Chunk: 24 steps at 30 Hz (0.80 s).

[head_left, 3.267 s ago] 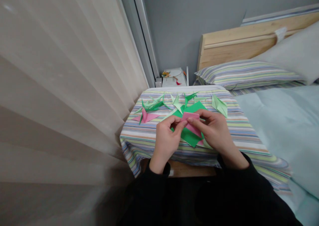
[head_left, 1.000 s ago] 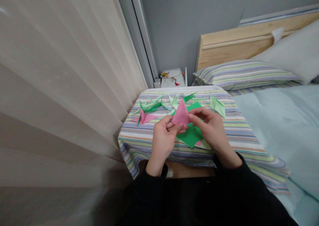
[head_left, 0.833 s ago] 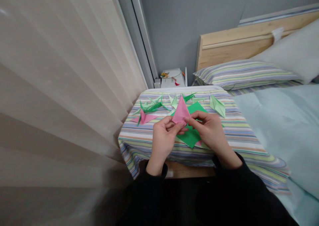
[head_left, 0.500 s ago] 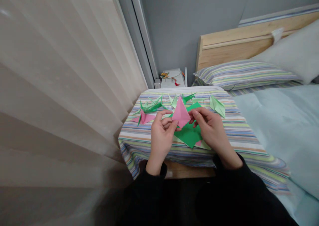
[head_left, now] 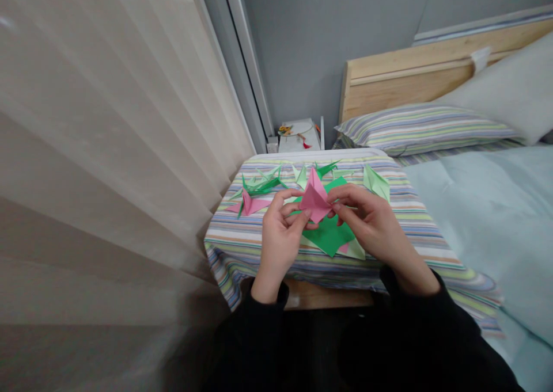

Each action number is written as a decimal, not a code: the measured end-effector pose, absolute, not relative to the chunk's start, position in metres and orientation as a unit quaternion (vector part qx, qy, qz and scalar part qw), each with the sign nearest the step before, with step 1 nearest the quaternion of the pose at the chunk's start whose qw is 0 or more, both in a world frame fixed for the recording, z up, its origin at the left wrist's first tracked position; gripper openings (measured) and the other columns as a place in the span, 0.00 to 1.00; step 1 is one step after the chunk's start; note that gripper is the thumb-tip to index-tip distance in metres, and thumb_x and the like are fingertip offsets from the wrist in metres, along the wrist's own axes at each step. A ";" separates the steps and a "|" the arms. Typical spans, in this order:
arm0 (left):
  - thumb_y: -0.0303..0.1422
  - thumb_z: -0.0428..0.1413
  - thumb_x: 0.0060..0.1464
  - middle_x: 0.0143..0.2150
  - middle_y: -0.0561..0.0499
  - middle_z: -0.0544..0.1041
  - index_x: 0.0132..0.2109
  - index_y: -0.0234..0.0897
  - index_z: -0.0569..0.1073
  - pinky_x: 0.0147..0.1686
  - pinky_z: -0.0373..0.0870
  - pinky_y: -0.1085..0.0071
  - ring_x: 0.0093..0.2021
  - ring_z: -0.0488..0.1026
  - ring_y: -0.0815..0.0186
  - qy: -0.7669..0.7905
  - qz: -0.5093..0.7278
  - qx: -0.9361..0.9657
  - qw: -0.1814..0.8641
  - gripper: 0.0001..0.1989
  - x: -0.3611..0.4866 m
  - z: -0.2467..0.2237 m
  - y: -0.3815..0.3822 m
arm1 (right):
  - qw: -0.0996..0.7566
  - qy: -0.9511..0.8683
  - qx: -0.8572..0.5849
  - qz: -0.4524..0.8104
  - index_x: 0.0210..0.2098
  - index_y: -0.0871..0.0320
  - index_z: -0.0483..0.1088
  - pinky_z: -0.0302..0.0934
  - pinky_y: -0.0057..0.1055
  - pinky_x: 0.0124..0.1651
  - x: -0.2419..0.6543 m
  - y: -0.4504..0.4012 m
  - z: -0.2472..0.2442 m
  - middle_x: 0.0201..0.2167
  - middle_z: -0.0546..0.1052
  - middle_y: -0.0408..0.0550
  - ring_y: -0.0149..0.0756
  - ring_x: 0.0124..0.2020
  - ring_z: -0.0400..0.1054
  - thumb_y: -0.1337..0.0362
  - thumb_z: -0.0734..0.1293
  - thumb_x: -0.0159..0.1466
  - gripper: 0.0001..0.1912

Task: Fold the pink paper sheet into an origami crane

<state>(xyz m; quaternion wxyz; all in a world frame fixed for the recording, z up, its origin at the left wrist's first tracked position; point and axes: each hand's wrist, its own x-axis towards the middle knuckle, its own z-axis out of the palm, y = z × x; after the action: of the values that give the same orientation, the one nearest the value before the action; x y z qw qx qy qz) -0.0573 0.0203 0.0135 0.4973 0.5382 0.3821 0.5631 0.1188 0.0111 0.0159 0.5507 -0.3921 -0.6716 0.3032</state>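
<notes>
A piece of folded pink origami paper (head_left: 315,199) is held up over the table between both hands. My left hand (head_left: 283,225) pinches its left edge, thumb in front. On the other side, my right hand (head_left: 367,216) grips the right corner between thumb and fingers. Its layers stand partly apart, with a crease down the middle. Beneath lies a green paper sheet (head_left: 330,236), on top of pale green paper (head_left: 356,250). Left of my hands are a pink folded crane (head_left: 248,203) and a green folded crane (head_left: 265,186).
The table wears a striped cloth (head_left: 242,248). A pale green folded piece (head_left: 377,183) and other green folded shapes lie toward the back. A curtain (head_left: 151,150) hangs close on the left; a bed (head_left: 484,196) with a striped pillow (head_left: 427,128) stands on the right.
The pink paper has gone from a flat kite shape to having its layers spread at the right. My right thumb and fingers have closed on its right corner.
</notes>
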 end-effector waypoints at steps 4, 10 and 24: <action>0.35 0.63 0.55 0.36 0.48 0.83 0.36 0.36 0.78 0.31 0.80 0.68 0.32 0.81 0.63 0.379 0.550 0.560 0.489 0.06 -0.059 0.013 0.018 | 0.549 -0.696 -0.367 0.283 0.34 0.55 0.78 0.66 0.34 0.35 0.121 0.011 0.016 0.39 0.79 0.48 0.38 0.40 0.74 0.73 0.62 0.67 0.13; 0.52 0.59 0.59 0.34 0.44 0.84 0.33 0.34 0.82 0.35 0.80 0.65 0.33 0.82 0.60 0.338 0.565 0.496 0.566 0.24 -0.061 0.008 0.017 | 0.545 -0.683 -0.387 0.295 0.30 0.56 0.78 0.66 0.35 0.36 0.120 0.008 0.019 0.39 0.82 0.49 0.39 0.39 0.75 0.68 0.63 0.69 0.14; 0.33 0.75 0.44 0.39 0.52 0.82 0.46 0.40 0.70 0.38 0.77 0.71 0.36 0.83 0.65 0.357 0.591 0.494 0.529 0.26 -0.056 0.009 0.022 | 0.640 -0.586 -0.379 0.322 0.35 0.53 0.74 0.71 0.28 0.34 0.107 0.015 0.009 0.31 0.78 0.40 0.33 0.33 0.75 0.66 0.79 0.58 0.11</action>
<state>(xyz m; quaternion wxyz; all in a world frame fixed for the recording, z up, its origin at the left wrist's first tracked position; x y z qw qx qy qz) -0.0556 0.0216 0.0087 0.5290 0.4939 0.3565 0.5909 0.1072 0.0148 0.0088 0.6399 -0.3788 -0.5861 0.3217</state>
